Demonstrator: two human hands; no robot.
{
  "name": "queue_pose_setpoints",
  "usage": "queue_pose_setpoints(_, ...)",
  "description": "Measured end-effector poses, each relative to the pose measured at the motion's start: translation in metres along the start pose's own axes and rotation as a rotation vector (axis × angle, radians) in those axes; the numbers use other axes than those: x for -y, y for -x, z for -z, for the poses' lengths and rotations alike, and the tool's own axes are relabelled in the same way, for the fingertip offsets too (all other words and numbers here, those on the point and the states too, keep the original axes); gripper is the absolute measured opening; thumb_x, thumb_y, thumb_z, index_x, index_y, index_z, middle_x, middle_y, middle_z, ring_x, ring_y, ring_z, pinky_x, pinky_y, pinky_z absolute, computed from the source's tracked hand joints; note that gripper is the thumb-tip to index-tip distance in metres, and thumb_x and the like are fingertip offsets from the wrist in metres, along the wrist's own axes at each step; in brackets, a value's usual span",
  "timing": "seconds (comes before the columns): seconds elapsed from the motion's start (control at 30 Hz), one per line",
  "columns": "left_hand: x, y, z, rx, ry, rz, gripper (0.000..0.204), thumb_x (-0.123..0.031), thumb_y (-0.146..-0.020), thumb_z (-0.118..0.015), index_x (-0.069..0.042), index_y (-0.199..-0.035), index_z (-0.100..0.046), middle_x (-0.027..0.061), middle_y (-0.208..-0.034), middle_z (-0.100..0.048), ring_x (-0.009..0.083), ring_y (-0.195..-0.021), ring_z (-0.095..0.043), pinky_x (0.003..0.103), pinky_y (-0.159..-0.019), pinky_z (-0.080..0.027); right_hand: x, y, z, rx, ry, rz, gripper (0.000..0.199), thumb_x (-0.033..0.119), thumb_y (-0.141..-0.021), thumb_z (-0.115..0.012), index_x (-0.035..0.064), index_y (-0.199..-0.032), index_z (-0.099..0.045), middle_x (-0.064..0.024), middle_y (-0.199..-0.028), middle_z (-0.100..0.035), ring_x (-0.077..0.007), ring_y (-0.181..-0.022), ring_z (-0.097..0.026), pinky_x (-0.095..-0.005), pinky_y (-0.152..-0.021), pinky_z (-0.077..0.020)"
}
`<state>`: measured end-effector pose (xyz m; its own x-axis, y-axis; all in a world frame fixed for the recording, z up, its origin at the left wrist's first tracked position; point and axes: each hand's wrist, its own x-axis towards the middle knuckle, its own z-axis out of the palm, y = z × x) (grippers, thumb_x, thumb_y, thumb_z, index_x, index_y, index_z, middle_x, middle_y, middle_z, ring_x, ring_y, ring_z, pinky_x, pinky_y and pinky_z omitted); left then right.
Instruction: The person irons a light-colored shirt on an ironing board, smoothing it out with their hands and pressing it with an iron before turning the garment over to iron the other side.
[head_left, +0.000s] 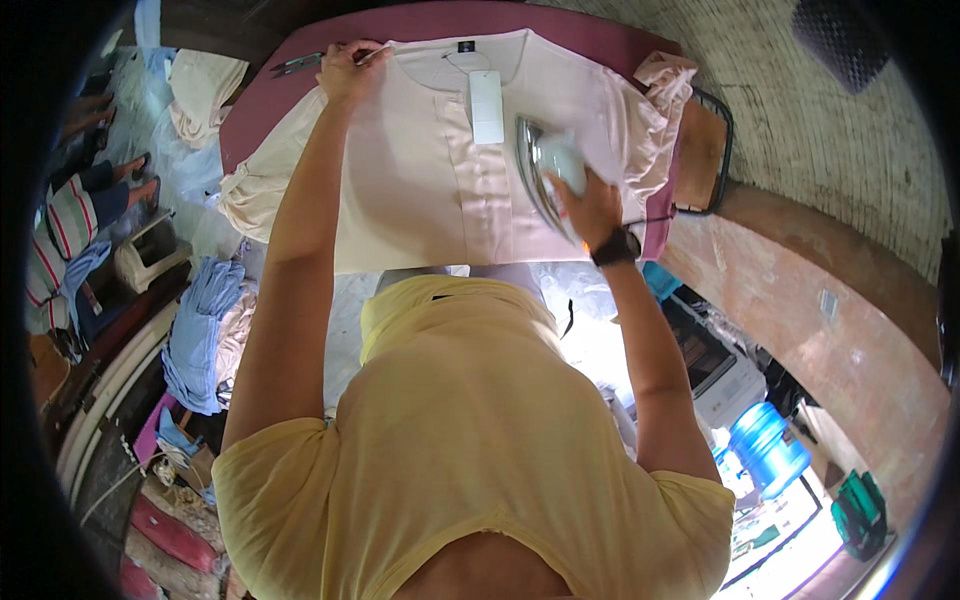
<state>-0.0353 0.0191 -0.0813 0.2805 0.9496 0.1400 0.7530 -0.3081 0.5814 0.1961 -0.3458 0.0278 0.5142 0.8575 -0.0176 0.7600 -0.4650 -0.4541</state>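
pale blouse [405,185] spread at twelve o'clock, maroon worktop [262,105]; right grip [597,208], one o'clock, clasping iron [556,158]; left grip [346,76], eleven o'clock, touching blouse, pinch unclear; best pull taut, avoid tag [487,108].

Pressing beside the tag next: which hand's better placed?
Right, I'd say: the right hand grips the iron near the tag. The left hand is up at the left shoulder of the shirt.

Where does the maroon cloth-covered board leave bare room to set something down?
The maroon board shows bare at left, between small metal snips and pale pink blouse, and thinly along its far edge. Crowded right side: silver-edged iron, right hand, bunched sleeve.
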Motion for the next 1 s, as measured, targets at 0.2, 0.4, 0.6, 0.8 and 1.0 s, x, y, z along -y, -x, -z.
queue_pose_setpoints(0.2,0.005,-0.004,-0.013,0.081,0.035,0.029,0.034,-0.061,-0.070,-0.075,-0.034,-0.091,-0.073,0.0012,-0.107,-0.059,0.0252,-0.113,-0.054,0.052,-0.093,-0.040,-0.013,0.099,0.007,0.077,0.041,-0.079,0.061,0.055,-0.081,-0.070,-0.0038,-0.092,-0.064,-0.0227,-0.066,-0.065,-0.0425,-0.062,-0.066,-0.0493,-0.059,-0.0534)
queue_pose_setpoints(0.4,0.013,-0.011,-0.021,0.012,0.069,-0.001,0.034,-0.061,-0.070,-0.075,-0.034,-0.091,-0.073,0.0005,-0.103,-0.062,0.0238,-0.108,-0.057,0.052,-0.094,-0.041,0.037,-0.014,-0.002,-0.119,-0.038,-0.494,0.069,0.068,-0.081,-0.060,0.0010,-0.098,-0.064,-0.0274,-0.086,-0.067,-0.0435,-0.086,-0.065,-0.0538,-0.077,-0.0514)
queue_pose_setpoints(0.6,-0.003,-0.004,0.005,0.064,-0.057,-0.020,0.034,-0.053,-0.075,-0.076,-0.028,-0.098,-0.073,0.0013,-0.106,-0.063,0.0226,-0.105,-0.058,0.047,-0.094,-0.042,0.002,0.032,0.008,-0.015,0.209,-0.193,0.076,0.076,-0.072,-0.064,0.0049,-0.096,-0.070,-0.0194,-0.073,-0.068,-0.0356,-0.076,-0.070,-0.0453,-0.069,-0.0553)
queue_pose_setpoints(0.8,-0.007,0.052,0.083,-0.123,0.123,-0.661,0.024,-0.021,-0.086,-0.071,-0.013,-0.108,-0.066,0.0056,-0.113,-0.062,0.0277,-0.108,-0.054,0.046,-0.098,-0.037,-0.140,0.080,0.071,0.183,0.240,-0.296,0.081,0.078,-0.073,-0.059,0.0106,-0.118,-0.066,-0.0199,-0.084,-0.071,-0.0362,-0.081,-0.070,-0.0472,-0.078,-0.0548)
queue_pose_setpoints(1.0,0.058,0.223,0.120,-0.342,0.008,0.091,0.034,-0.012,-0.083,-0.071,-0.006,-0.114,-0.060,0.0175,-0.113,-0.053,0.0332,-0.109,-0.052,0.043,-0.095,-0.041,-0.143,0.085,0.080,0.135,-0.042,-0.133,0.060,0.057,-0.074,-0.075,0.0067,-0.107,-0.071,-0.0179,-0.078,-0.071,-0.0357,-0.071,-0.070,-0.0450,-0.066,-0.0561)
